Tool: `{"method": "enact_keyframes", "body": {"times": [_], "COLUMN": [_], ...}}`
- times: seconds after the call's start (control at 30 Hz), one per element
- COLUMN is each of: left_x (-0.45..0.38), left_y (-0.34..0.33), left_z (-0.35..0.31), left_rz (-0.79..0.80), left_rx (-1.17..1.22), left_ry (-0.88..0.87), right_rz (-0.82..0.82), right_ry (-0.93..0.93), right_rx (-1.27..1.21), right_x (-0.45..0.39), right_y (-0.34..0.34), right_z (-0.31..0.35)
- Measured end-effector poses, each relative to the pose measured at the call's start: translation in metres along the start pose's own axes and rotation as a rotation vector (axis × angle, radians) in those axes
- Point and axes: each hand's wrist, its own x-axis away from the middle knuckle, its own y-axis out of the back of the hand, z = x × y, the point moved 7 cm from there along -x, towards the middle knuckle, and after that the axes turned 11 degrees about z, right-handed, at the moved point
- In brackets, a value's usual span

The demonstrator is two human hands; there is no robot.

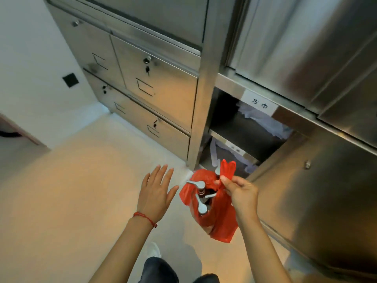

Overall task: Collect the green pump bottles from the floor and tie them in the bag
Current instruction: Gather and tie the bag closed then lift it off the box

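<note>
Nearest the camera, at the bottom edge, I see dark trouser legs (161, 270) and a white shoe (154, 250) on the pale floor (67, 180). Just above them my two bare forearms reach forward. On the left wrist sits a red string bracelet (145, 218), and the left hand (156, 193) is spread flat with fingers apart, palm down, gripping nothing and hanging just beside the bag without touching it. My right hand (239, 190) is pinched closed on the twisted handles of the red plastic bag (221, 225), whose two handle loops stick up above the fingers. That bag hangs in the air between the hands, above the floor, its mouth gaping open. Inside it I make out several silver pump heads (196, 183), with the bottles below them mostly hidden by the red plastic, so I cannot tell their colour. Beyond the bag stands a steel cabinet (163, 82) with locked drawers, one with a key (147, 69) hanging from its lock. To its right is an open compartment under a white label (260, 104), with crumpled pale plastic (273, 125) on its shelf.
</note>
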Motion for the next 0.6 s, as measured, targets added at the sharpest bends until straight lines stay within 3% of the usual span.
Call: {"method": "enact_keyframes", "body": {"times": [0.2,0.6], "left_x": [-0.008,-0.051], "left_y": [0.046,0.12], "left_z": [0.12,0.299], "left_rz": [-0.053,-0.102], "left_rx": [0.034,0.093], "left_ry": [0.127,0.405], "right_rz": [0.134,0.405], "right_ry": [0.005,-0.036], "right_rx": [0.093,-0.016], "right_x": [-0.038,-0.15], "right_y": [-0.132,-0.362], "right_z": [0.018,0.06]}}
